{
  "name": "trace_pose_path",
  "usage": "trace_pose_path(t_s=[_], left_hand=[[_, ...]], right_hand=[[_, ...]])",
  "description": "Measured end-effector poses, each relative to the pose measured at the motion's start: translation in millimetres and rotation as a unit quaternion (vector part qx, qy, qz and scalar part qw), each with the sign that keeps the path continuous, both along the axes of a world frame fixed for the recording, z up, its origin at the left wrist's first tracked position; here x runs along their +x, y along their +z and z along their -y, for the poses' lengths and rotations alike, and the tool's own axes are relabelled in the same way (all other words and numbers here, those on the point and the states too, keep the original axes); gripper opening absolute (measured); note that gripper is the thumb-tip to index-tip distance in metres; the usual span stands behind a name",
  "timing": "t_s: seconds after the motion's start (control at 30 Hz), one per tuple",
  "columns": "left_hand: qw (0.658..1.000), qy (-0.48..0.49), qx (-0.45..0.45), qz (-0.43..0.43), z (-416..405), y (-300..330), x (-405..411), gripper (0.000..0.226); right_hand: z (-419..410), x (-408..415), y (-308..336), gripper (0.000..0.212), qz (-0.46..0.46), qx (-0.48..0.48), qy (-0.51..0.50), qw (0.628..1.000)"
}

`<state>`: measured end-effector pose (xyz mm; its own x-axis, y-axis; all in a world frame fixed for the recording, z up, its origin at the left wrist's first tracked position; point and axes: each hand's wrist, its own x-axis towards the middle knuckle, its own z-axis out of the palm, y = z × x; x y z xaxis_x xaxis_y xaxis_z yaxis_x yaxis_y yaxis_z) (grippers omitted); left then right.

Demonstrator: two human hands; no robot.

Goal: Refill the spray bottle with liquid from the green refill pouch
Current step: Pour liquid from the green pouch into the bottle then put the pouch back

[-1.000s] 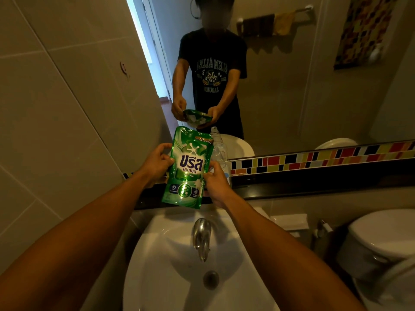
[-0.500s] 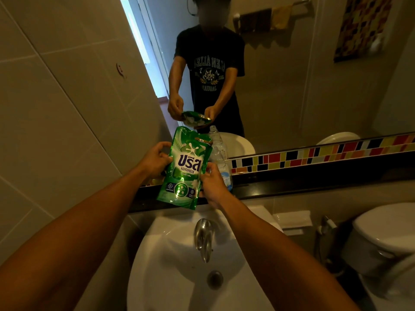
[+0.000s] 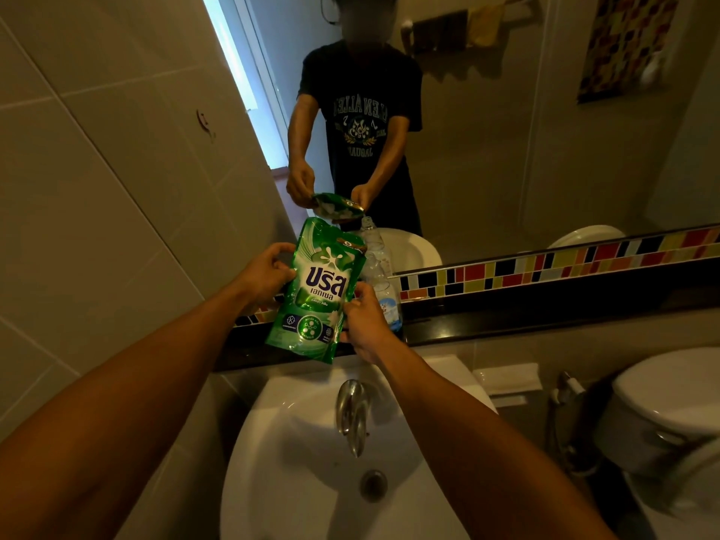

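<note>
I hold the green refill pouch (image 3: 317,292) in the air above the back of the sink, its top leaning right. My left hand (image 3: 267,272) grips its left edge and my right hand (image 3: 364,325) grips its lower right side. The pouch's top right corner rests at the neck of a clear bottle (image 3: 380,282) that stands on the dark ledge against the mirror. The bottle has no spray head on it, and the pouch and my right hand hide its lower left part. Whether liquid flows I cannot tell.
A white sink (image 3: 311,461) with a chrome tap (image 3: 352,413) lies below my hands. The dark ledge (image 3: 526,309) runs under a mosaic tile strip and the mirror, which shows a person. A white toilet (image 3: 670,415) stands at right, tiled wall at left.
The pouch and both hands stay at the bottle's neck. The view has shifted slightly, so sink and hands sit a little lower right in the frame.
</note>
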<state>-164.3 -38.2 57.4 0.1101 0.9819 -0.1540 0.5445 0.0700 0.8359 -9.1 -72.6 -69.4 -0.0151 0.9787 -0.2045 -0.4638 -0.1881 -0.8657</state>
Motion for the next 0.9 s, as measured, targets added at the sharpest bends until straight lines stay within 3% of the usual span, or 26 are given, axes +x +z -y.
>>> trace_pose_path(t_s=[0.9], left_hand=[[0.999, -0.011, 0.005, -0.036, -5.9, 8.5, -0.3, 0.037]], right_hand=[[-4.0, -2.3, 1.6, 0.041, -0.025, 0.0, -0.013, 1.0]])
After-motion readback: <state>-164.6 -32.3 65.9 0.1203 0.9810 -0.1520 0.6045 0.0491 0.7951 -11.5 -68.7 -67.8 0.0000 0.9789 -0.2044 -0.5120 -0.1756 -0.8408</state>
